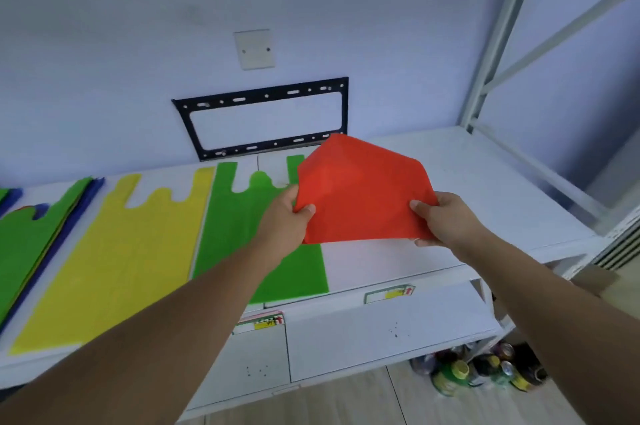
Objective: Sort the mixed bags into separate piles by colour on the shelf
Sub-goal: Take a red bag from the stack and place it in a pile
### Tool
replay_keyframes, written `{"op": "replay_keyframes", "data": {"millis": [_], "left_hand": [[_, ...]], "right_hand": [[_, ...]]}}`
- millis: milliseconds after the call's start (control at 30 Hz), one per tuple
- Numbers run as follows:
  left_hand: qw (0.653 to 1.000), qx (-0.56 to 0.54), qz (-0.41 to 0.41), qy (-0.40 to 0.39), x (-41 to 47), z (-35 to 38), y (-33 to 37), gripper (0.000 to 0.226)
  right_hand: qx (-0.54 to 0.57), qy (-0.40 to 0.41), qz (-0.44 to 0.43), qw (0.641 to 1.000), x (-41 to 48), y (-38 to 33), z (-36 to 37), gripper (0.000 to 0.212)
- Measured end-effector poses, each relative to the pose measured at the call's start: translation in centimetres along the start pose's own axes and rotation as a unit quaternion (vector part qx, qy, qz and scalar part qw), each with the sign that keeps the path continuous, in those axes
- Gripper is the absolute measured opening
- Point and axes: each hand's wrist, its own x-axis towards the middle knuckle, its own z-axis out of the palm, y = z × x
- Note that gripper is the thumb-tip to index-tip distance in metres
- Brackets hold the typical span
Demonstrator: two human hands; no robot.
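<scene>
I hold a red bag (360,189) in the air above the white shelf (485,189), tilted away from me. My left hand (287,213) pinches its near left corner and my right hand (446,220) grips its near right corner. Under it and to the left a green bag (242,237) lies flat on the shelf. A yellow bag (131,251) lies flat beside that. At the far left sits a mixed stack (31,244) with green on top and blue edges showing beneath.
A black metal bracket (263,119) and a white wall plate (254,48) are on the wall behind. A white frame upright (495,43) rises at the right. Bottles and cans (485,372) stand on the floor below. Bare shelf surface lies right of the green bag.
</scene>
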Motion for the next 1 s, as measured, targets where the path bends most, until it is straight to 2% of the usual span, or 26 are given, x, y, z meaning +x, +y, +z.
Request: {"op": "replay_keyframes", "data": {"millis": [233,333,467,567,667,767,900,1000], "left_hand": [[1.0,0.009,-0.005,0.021,4.3,2.9,3.1,0.038],[0.998,0.025,0.031,0.048,7.7,3.0,6.2,0.042],[0.991,-0.004,0.093,0.098,10.5,2.6,10.1,0.043],[0.989,-0.014,0.099,0.109,9.9,2.9,10.2,0.039],[0.993,-0.012,0.053,0.109,7.9,4.3,7.3,0.033],[0.997,-0.02,-0.03,0.075,5.4,6.1,2.8,0.025],[0.99,0.012,-0.142,0.02,2.3,8.0,-2.8,0.022],[0.978,0.045,-0.202,-0.018,1.0,8.5,-4.9,0.02]], "right_hand": [[-0.006,-0.003,-0.018,1.0,4.6,-2.9,-3.3,0.018],[-0.002,0.004,-0.056,0.998,7.3,-6.1,-4.4,0.016],[0.064,0.036,-0.117,0.99,9.7,-10.0,-5.8,0.013],[0.071,0.026,-0.119,0.99,9.8,-9.9,-6.4,0.015],[0.074,0.013,-0.07,0.995,9.4,-6.6,-5.7,0.014],[0.058,0.002,-0.004,0.998,8.9,-1.4,-4.4,0.007],[-0.017,-0.018,0.081,0.996,8.0,4.8,-3.3,0.015],[-0.081,-0.039,0.11,0.99,7.3,7.0,-3.0,0.019]]}}
